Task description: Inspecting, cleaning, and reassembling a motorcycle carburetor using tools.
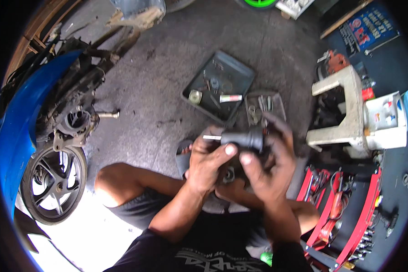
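At centre frame, the left hand [207,164] and right hand [268,165] both closed their fingers around a black cylindrical part [242,139], apparently a rubber-sleeved shaft, just below the dark parts tray [242,75].

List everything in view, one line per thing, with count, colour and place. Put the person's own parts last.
Black part with a metal pin: one, black, held in both hands at centre.
Parts tray: one, dark grey, on the floor above the hands, holding small parts.
Smaller tray: one, grey, right of the parts tray, with metal bits.
Motorbike: one, blue bodywork, at left, partly stripped.
Wheel: one, black, lower left on the motorbike.
Stool: one, off-white, at right.
Toolbox: one, red, open, lower right.
Floor: grey concrete, stained.
Left hand: grips the black part from the left.
Right hand: wraps the black part from the right.
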### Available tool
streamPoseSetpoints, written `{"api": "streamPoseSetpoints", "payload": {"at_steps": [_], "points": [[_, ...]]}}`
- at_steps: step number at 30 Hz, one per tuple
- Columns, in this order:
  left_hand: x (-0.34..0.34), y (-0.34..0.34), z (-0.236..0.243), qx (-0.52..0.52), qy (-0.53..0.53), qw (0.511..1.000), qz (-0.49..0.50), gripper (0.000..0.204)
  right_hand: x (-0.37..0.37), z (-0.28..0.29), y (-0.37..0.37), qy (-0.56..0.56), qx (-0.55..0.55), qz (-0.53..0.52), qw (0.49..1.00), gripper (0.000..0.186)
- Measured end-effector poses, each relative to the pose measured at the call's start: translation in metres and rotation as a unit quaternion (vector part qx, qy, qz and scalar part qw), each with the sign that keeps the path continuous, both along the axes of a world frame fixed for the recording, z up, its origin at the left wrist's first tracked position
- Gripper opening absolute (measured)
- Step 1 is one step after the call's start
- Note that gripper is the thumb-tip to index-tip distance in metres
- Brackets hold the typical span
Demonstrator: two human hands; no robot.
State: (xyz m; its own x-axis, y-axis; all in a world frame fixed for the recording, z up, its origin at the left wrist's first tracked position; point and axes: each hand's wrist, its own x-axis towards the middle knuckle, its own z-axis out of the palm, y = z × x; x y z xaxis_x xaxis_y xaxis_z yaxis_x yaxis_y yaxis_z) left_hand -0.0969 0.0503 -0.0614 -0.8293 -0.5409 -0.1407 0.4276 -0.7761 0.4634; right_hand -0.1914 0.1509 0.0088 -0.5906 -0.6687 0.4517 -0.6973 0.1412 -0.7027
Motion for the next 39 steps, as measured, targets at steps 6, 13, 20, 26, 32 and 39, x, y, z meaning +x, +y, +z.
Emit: {"api": "streamPoseSetpoints", "payload": {"at_steps": [6, 13, 20, 26, 32, 39], "points": [[-0.013, 0.004, -0.022, -0.188, -0.090, 0.977, 0.054, 0.034, -0.020, -0.020, 0.026, -0.091, -0.051, -0.111, 0.988, 0.029], [-0.001, 0.063, -0.200, -0.460, -0.567, 0.674, -0.109, 0.059, -0.043, -0.063, 0.103, -0.071, 0.085, -0.200, 0.974, 0.032], [-0.009, 0.080, -0.269, -0.207, -0.634, 0.688, -0.285, 0.063, -0.019, -0.131, 0.149, -0.179, 0.154, -0.204, 0.950, 0.031], [-0.001, 0.069, -0.279, 0.048, -0.496, 0.817, -0.291, 0.046, -0.010, -0.134, 0.159, -0.192, 0.154, -0.189, 0.951, 0.025], [-0.025, 0.060, -0.190, 0.083, -0.344, 0.875, -0.330, 0.042, -0.014, -0.074, 0.161, -0.014, 0.140, -0.134, 0.981, 0.033], [-0.034, 0.047, -0.080, 0.010, -0.262, 0.903, -0.340, 0.056, -0.009, -0.016, 0.150, 0.129, 0.146, -0.052, 0.979, 0.034]]}}
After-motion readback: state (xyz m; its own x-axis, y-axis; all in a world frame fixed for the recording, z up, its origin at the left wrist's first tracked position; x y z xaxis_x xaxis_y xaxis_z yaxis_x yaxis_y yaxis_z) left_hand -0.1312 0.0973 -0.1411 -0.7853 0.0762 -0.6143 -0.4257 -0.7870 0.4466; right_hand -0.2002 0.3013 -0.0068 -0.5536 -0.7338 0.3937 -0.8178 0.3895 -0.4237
